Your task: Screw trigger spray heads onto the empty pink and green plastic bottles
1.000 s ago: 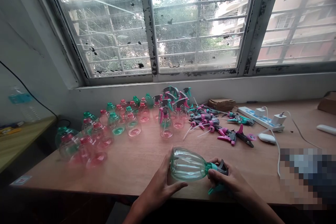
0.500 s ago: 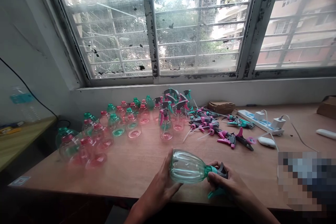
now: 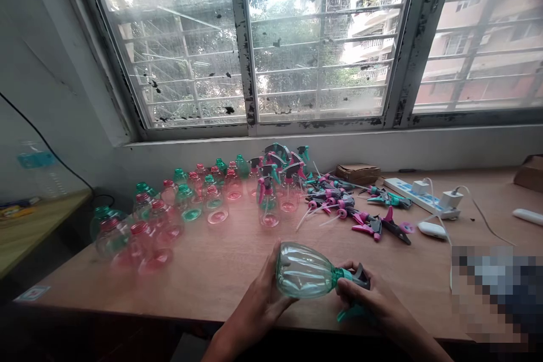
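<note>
A clear green spray bottle (image 3: 305, 271) lies sideways in the air above the table's front edge, base to the left and neck to the right. My left hand (image 3: 265, 300) wraps around its base end, the thumb underneath. At the neck, my right hand (image 3: 369, 297) grips the teal collar of the spray head (image 3: 358, 277), which has a dark grey top and a teal trigger pointing down. The spray head sits on the bottle's mouth; how tightly cannot be seen. Part of the trigger is hidden by the right hand.
Open pink and green bottles (image 3: 159, 220) stand at the left. Several bottles with spray heads (image 3: 270, 203) stand mid-table. Loose spray heads (image 3: 335, 198) are heaped to their right, before a cardboard piece (image 3: 357, 173). A power strip (image 3: 419, 198) and white case (image 3: 432, 230) lie farther right.
Almost nothing differs. The bottle and both hands appear shifted very slightly right and down, with the grip unchanged.
</note>
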The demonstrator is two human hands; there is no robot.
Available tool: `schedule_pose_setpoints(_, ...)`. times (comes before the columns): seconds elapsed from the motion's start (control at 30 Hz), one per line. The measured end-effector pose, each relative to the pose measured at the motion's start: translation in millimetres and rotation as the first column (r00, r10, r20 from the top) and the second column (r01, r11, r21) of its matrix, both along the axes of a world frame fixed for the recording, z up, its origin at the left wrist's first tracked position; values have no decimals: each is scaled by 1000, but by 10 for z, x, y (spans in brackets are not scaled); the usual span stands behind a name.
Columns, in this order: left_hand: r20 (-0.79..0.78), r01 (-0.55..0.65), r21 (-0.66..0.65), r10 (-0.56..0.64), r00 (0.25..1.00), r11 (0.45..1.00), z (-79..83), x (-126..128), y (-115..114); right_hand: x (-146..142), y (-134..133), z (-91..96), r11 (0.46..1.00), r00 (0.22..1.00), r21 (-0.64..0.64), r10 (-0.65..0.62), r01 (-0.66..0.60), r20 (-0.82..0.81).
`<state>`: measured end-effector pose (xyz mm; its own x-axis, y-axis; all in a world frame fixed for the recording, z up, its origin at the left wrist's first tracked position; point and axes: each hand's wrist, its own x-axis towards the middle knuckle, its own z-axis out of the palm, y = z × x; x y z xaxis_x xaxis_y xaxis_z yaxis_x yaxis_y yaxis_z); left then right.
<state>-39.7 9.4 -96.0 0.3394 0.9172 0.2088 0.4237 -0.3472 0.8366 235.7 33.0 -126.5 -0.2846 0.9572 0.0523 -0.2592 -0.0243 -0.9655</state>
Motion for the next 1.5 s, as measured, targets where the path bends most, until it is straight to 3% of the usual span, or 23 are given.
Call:
schedule_pose_setpoints(0.23, 16, -35, -29, 35, 999, 999, 63, 15, 3, 10, -3, -32, 1000, 999, 15, -20, 19, 34)
schedule_pose_setpoints(0.4, 121, 22, -36, -18, 992, 999, 19, 23, -4, -5, -6, -3, 999, 999, 3, -34, 34, 1)
schedule_pose_setpoints(0.57, 67, -31, -30, 33, 997, 999, 40, 15, -1, -7, -7, 9, 1000, 1000, -14, -17, 17, -9)
schedule_pose_setpoints(0.87, 109, 34, -13, -33, 993, 999, -10, 10, 14, -3, -15, -2, 1000, 1000, -2, -13, 13, -11)
schedule_pose_setpoints(1.13, 15, -31, -42, 31, 999, 999, 99, 25, 19, -4, -6, -1, 1000, 1000, 1, -23, 23, 10)
schedule_pose_setpoints(1.3, 72, -9, -19, 11, 997, 1000, 31, 19, 39, -6, -8, 13, 1000, 1000, -7, -22, 22, 6)
schedule_pose_setpoints(1.5, 35, -33, -32, 34, 999, 999, 18, 7, 11, 1, -17, 18, 1000, 999, 1, -21, 21, 45)
